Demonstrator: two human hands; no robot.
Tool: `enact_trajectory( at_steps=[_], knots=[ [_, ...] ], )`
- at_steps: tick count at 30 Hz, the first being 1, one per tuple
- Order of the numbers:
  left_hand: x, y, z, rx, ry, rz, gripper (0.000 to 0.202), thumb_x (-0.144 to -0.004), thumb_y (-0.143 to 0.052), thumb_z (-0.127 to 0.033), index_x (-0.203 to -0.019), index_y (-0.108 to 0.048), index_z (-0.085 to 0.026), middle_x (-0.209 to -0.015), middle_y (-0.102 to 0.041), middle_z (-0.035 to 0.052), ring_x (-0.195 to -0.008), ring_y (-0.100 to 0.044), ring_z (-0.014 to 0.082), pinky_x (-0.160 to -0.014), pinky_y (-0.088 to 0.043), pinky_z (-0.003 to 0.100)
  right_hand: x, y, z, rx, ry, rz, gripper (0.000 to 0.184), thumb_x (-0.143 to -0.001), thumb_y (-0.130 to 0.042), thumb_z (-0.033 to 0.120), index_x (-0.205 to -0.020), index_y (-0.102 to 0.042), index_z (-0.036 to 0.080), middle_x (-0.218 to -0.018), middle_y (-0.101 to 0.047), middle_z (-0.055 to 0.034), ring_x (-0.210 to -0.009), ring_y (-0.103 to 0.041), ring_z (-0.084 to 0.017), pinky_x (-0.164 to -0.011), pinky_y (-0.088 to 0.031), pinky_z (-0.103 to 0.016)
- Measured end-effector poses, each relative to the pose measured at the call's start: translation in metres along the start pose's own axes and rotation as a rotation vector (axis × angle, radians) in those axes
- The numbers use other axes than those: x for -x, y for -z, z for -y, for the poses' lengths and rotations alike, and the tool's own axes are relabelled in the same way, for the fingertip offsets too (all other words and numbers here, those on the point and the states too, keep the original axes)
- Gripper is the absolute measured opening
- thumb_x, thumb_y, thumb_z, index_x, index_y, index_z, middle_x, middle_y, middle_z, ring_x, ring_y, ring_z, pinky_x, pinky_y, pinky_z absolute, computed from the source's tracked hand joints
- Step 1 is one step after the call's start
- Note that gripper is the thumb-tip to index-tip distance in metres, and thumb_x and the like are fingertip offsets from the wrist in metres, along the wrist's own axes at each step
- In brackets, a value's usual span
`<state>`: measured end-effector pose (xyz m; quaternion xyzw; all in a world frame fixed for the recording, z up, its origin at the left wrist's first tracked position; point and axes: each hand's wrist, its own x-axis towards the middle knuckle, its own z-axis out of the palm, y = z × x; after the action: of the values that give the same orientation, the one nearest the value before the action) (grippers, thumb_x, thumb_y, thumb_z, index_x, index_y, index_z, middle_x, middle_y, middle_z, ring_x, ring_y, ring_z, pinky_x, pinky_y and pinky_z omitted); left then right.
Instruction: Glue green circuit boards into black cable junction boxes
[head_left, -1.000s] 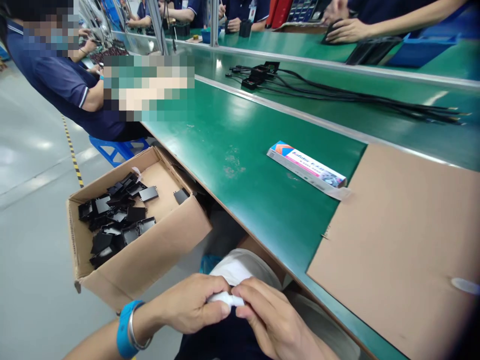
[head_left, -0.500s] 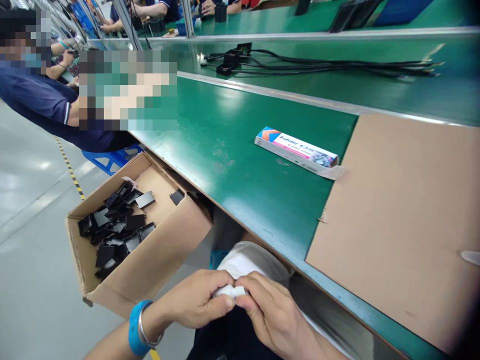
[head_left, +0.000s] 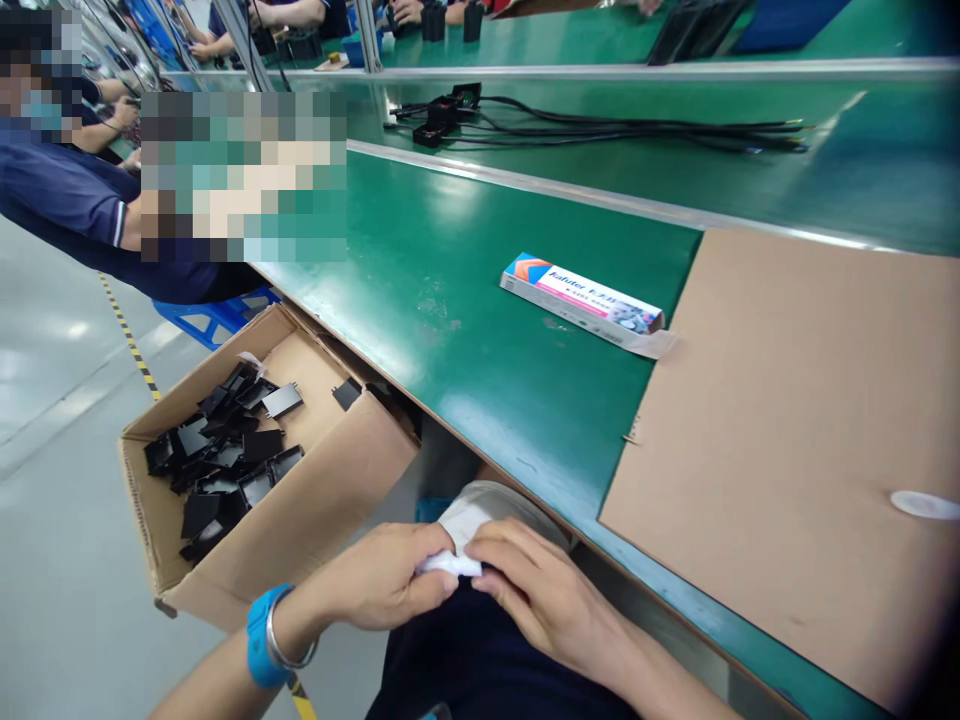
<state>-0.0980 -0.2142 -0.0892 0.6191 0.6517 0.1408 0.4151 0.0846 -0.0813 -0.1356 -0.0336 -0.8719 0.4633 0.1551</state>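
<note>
Above my lap, my left hand (head_left: 390,578) closes its thumb and fingers around a small white piece (head_left: 451,565). It looks soft and crumpled; its exact kind I cannot make out. On its right end, the thumb and fingertips of my right hand (head_left: 536,590) are pinched. Both hands are close together, with the piece's middle showing between them. A blue wristband (head_left: 262,635) and a metal bangle (head_left: 281,630) circle my left wrist. Beyond the hands, on the green table (head_left: 465,390), lies a long printed box (head_left: 583,305) with an open flap.
A cardboard box (head_left: 315,500) holding many black plastic parts (head_left: 225,450) stands left of my lap. A cardboard sheet (head_left: 780,420) with a white oval item (head_left: 926,504) covers the table's right side. Black cables (head_left: 600,128) lie farther back. A co-worker (head_left: 67,190) sits at left.
The white piece, held by both hands throughout, now looks more crumpled, and more of it shows between my fingers. My hands have shifted slightly up. The whole view has moved a little.
</note>
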Motion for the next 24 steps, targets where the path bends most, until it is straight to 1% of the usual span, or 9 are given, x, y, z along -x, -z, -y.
enact_trajectory(
  at_steps=[2,6,8,10,12,13,17,22,24],
  knots=[
    [0.000,-0.001,-0.002,-0.053,-0.002,-0.007,0.013,-0.096,-0.041,-0.034,-0.095,-0.046,-0.022,-0.083,-0.059,-0.0008,-0.069,-0.055,0.0156,-0.061,-0.035,0.025,-0.002,-0.004,-0.001,0.042,0.009,-0.001,0.016,-0.096,-0.042,0.022,-0.093,-0.056,0.017,-0.080,-0.057,-0.0053,-0.073,-0.052,-0.016,-0.066,-0.041,-0.029],
    [0.002,-0.003,-0.007,-0.179,0.035,-0.029,0.013,-0.095,-0.043,-0.035,-0.096,-0.045,-0.022,-0.086,-0.060,-0.0001,-0.069,-0.057,0.0172,-0.059,-0.032,0.027,-0.009,-0.006,-0.001,0.024,-0.186,0.076,0.042,-0.100,-0.032,0.028,-0.061,-0.042,0.019,-0.056,-0.042,0.0021,-0.050,-0.039,-0.011,-0.051,-0.030,-0.027],
    [0.002,-0.001,-0.007,-0.146,0.043,-0.021,0.011,-0.095,-0.042,-0.033,-0.095,-0.045,-0.022,-0.084,-0.060,-0.0011,-0.068,-0.056,0.0163,-0.059,-0.032,0.026,-0.010,-0.002,0.000,0.000,-0.175,0.073,0.038,-0.100,-0.035,0.030,-0.066,-0.049,0.018,-0.060,-0.046,0.0011,-0.054,-0.042,-0.012,-0.054,-0.033,-0.027],
    [0.002,0.002,-0.005,-0.080,0.047,-0.017,0.010,-0.095,-0.041,-0.031,-0.094,-0.046,-0.022,-0.082,-0.059,-0.0020,-0.068,-0.054,0.0152,-0.059,-0.033,0.025,-0.010,0.003,0.001,0.003,-0.066,0.034,0.019,-0.096,-0.044,0.029,-0.091,-0.057,0.017,-0.079,-0.056,-0.0040,-0.071,-0.051,-0.016,-0.065,-0.040,-0.028],
    [0.002,0.004,-0.002,-0.010,0.040,-0.003,0.010,-0.094,-0.043,-0.032,-0.094,-0.047,-0.022,-0.081,-0.058,-0.0025,-0.067,-0.053,0.0147,-0.060,-0.033,0.025,-0.008,0.006,0.001,0.026,0.031,0.025,0.019,-0.093,-0.048,0.022,-0.110,-0.053,0.016,-0.096,-0.057,-0.0085,-0.085,-0.053,-0.018,-0.074,-0.043,-0.030],
    [0.002,0.003,0.001,0.019,0.035,0.008,0.013,-0.093,-0.047,-0.034,-0.095,-0.047,-0.022,-0.081,-0.058,-0.0026,-0.067,-0.053,0.0148,-0.059,-0.033,0.024,-0.008,0.006,0.002,0.043,0.051,0.028,0.019,-0.092,-0.047,0.019,-0.111,-0.052,0.016,-0.098,-0.057,-0.0090,-0.086,-0.053,-0.018,-0.076,-0.043,-0.030],
    [0.002,-0.007,0.009,-0.019,0.061,0.044,0.019,-0.091,-0.050,-0.041,-0.092,-0.048,-0.022,-0.081,-0.060,-0.0014,-0.068,-0.054,0.0168,-0.059,-0.032,0.026,-0.008,-0.003,0.000,0.102,0.010,0.033,0.014,-0.094,-0.043,0.023,-0.099,-0.054,0.015,-0.088,-0.056,-0.0083,-0.079,-0.052,-0.018,-0.071,-0.043,-0.029],
    [0.001,-0.020,0.013,-0.231,0.098,0.016,0.009,-0.094,-0.043,-0.031,-0.091,-0.044,-0.023,-0.083,-0.063,0.0004,-0.067,-0.058,0.0204,-0.056,-0.028,0.029,-0.014,-0.010,-0.002,0.102,-0.229,0.099,0.039,-0.099,-0.031,0.035,-0.069,-0.050,0.018,-0.064,-0.050,-0.0011,-0.057,-0.044,-0.013,-0.056,-0.035,-0.026],
    [0.001,-0.020,0.012,-0.265,0.096,0.008,0.008,-0.093,-0.044,-0.030,-0.090,-0.043,-0.023,-0.082,-0.062,-0.0002,-0.066,-0.059,0.0208,-0.055,-0.027,0.029,-0.013,-0.007,0.000,0.058,-0.295,0.110,0.043,-0.100,-0.032,0.037,-0.067,-0.051,0.018,-0.062,-0.050,0.0001,-0.054,-0.044,-0.012,-0.054,-0.034,-0.025]
  ],
)
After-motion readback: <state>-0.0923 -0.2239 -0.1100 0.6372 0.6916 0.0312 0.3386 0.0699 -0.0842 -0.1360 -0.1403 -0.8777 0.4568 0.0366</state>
